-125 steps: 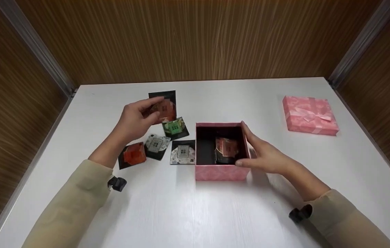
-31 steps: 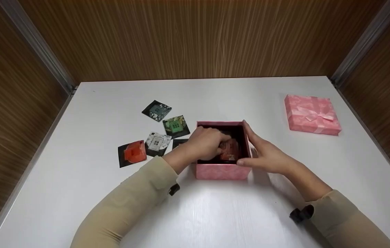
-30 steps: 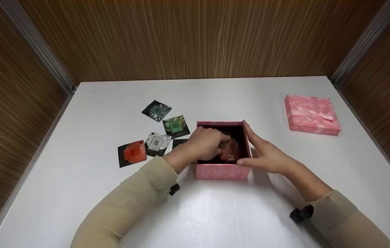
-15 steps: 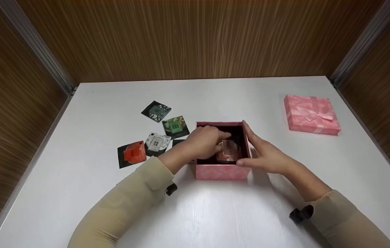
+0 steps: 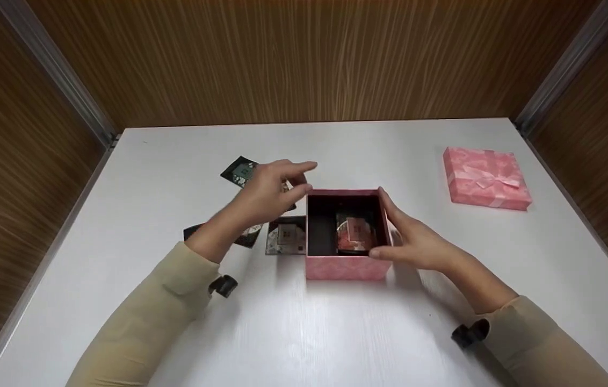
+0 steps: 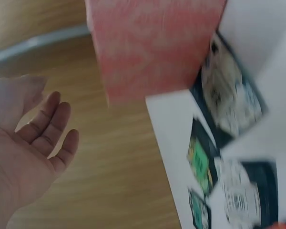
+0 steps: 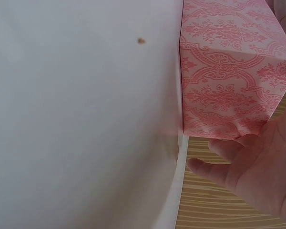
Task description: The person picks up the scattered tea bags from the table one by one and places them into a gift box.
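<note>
In the head view, my left hand hangs above the packets left of the pink box. Its index finger points right, and the left wrist view shows nothing between its loosely bent fingers. My right hand grips the box's right side, thumb at the front corner and a finger at the back corner. Inside the open box, a red-and-black square packet lies on the right; the left half shows dark floor. A white-and-black packet lies against the box's left wall. A green packet shows in the left wrist view.
A pink lid with a ribbon bow rests at the right back of the white table. A dark teal packet lies at the back left. Other packets are partly hidden beneath my left arm. Wood-grain panels enclose the table.
My left hand first held a red packet left of the box, then reached into the box, and has now come out empty to the upper left. My right hand has stayed on the box.
</note>
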Tool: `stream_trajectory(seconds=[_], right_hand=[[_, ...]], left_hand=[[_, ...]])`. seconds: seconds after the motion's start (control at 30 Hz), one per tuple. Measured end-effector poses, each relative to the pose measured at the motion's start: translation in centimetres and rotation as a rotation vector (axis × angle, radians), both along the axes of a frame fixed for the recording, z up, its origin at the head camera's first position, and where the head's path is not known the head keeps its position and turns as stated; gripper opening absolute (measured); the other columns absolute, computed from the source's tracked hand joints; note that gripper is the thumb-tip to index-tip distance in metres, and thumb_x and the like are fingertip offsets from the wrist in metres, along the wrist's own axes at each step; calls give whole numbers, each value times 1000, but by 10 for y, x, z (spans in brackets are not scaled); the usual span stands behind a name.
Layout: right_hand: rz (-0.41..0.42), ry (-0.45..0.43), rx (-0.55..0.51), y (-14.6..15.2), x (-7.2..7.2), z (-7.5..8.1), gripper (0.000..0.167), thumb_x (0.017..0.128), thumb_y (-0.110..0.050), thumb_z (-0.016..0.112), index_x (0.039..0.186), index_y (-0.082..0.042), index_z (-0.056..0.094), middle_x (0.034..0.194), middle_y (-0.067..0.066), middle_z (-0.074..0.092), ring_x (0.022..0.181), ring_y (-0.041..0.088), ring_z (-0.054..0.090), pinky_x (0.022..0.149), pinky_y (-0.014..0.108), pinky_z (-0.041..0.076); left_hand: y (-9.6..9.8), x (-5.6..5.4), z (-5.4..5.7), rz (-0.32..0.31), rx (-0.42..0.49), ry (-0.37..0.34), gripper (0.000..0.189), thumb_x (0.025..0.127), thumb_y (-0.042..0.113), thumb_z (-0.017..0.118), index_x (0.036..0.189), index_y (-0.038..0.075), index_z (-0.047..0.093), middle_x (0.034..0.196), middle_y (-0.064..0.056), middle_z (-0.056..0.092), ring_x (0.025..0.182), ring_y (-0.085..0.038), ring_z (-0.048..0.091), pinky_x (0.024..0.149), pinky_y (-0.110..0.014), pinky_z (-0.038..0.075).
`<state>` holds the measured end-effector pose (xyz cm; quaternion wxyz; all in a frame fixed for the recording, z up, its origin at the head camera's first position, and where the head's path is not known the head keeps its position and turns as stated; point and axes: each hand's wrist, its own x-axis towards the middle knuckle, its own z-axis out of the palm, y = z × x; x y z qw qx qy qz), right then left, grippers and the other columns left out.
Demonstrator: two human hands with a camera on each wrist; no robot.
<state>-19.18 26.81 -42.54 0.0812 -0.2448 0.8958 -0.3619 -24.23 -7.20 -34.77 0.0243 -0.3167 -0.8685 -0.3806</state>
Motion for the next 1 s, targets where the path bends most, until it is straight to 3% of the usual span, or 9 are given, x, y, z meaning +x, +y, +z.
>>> stream_trajectory(seconds=[0.2,0.43,0.67,1.0], right_hand=[[-5,-2,5,1,2,1,123,90,-46,84,172,-17,-3,175,14,14,157,40,25,123,62,24],[-11,-13,-5,2,4,3,122,90,-45,84,172,-18,-2,176,13,16,157,39,26,123,63,25],[-14,-16,2,3,4,3,123,90,-46,84,172,-19,-3,176,13,15,157,39,25,123,63,25],[-19,-32,-5,2,4,4,124,89,-47,84,172,-20,-4,176,11,13,158,37,23,124,62,24]], left_hand=[[-53,-2,1,134,46,-86,47,105,21,70,151,16,62,111,-2,71,107,-17,65,99,-41,52],[-109,-3,-15,251,35,-151,52,103,18,72,154,14,59,126,-11,70,122,-27,63,106,-51,48],[-150,0,-28,295,9,-229,59,102,18,73,157,11,54,145,-18,62,135,-32,56,112,-54,44],[-177,1,-52,264,-89,-415,69,100,24,77,162,16,48,157,-17,53,144,-39,48,115,-57,42]])
